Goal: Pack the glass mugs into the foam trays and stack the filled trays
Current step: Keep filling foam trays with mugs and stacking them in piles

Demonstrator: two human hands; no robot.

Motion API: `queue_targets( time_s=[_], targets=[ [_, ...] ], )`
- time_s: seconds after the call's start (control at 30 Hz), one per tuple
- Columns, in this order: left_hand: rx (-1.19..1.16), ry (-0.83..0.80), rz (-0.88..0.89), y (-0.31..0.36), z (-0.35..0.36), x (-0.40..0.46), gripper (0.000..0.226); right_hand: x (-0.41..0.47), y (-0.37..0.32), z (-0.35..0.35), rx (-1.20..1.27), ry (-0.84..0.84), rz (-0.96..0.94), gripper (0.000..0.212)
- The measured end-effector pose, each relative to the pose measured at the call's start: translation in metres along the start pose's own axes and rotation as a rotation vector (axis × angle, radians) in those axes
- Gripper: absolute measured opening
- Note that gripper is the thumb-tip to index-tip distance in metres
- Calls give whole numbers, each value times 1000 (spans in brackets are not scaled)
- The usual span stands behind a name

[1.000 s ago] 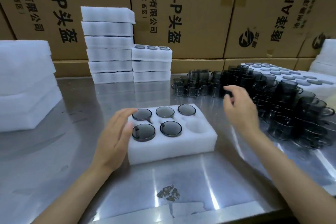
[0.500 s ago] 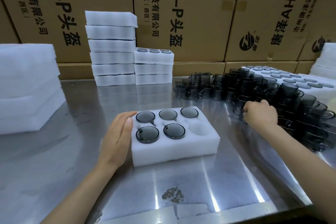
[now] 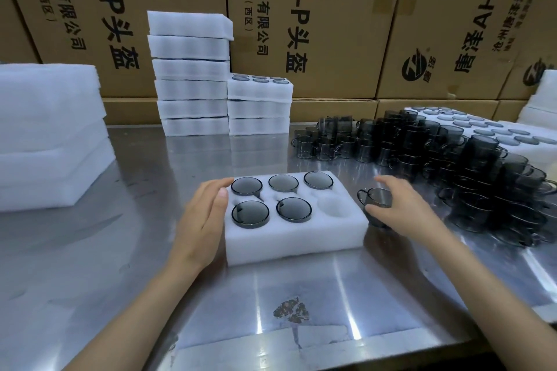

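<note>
A white foam tray point(image 3: 295, 239) sits in the middle of the steel table with several dark glass mugs in its pockets; the near right pocket point(image 3: 334, 208) is bare. My left hand point(image 3: 202, 221) rests flat against the tray's left side, fingers straight. My right hand point(image 3: 402, 209) grips one dark glass mug point(image 3: 375, 199) just right of the tray, its handle pointing left. A heap of loose glass mugs point(image 3: 452, 166) covers the table's right side.
Two stacks of foam trays point(image 3: 193, 75) stand at the back, the shorter stack point(image 3: 259, 105) topped by a filled tray. More foam point(image 3: 45, 135) lies at the left. Filled trays point(image 3: 497, 132) lie behind the heap. Cardboard boxes point(image 3: 316, 18) wall the rear.
My right hand reached into the mug heap, took hold of a mug and brought it left to the tray's right side. My left hand stayed on the tray.
</note>
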State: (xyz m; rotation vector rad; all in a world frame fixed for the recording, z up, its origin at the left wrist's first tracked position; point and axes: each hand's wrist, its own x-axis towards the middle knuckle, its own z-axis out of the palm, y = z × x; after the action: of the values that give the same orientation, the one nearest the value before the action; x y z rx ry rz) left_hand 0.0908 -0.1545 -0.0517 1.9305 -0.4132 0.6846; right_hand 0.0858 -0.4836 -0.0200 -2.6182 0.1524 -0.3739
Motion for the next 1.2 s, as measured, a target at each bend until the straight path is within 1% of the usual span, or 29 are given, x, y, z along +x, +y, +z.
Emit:
queue_targets(
  time_s=[0.03,0.07,0.13,0.2,0.23,0.3,0.37,0.5,0.67,0.77,0.83,0.97,1.07,1.1,1.2],
  targets=[
    [1,-5,3,1,0,-1,30,-1,0,0,32,8,-3,53],
    [1,-10,8,1,0,-1,29,-1,-1,-1,51,58,-18,48],
    [1,-17,16,2,0,-1,29,-5,-7,-8,133,218,-47,40],
    [4,-25,16,3,0,-1,30,-9,-19,-16,279,311,-110,37],
    [7,-31,13,3,1,-1,31,-10,-26,-19,347,307,-162,36],
    [15,-42,4,3,1,-1,33,-14,-42,-23,435,228,-283,37],
    [10,-49,-14,4,1,-2,31,-18,-53,-20,440,138,-359,39],
    [20,-56,-30,5,0,-4,34,-20,-59,-7,375,52,-354,40],
    [42,-61,-21,7,0,-4,35,-19,-62,3,254,20,-337,41],
    [53,-69,-16,9,-1,-3,36,-17,-62,2,228,-23,-322,42],
    [106,-91,17,11,-3,-2,40,-17,-61,1,213,-46,-336,44],
    [259,-177,139,25,-11,3,49,-23,-56,-2,179,-69,-373,54],
    [318,-254,247,45,-12,6,54,-30,-50,-5,216,-23,-446,50],
    [340,-307,291,54,-9,7,56,-32,-47,-5,217,-21,-473,50],
    [434,-549,432,81,11,8,65,-35,-42,-6,166,-60,-523,52]
  ],
)
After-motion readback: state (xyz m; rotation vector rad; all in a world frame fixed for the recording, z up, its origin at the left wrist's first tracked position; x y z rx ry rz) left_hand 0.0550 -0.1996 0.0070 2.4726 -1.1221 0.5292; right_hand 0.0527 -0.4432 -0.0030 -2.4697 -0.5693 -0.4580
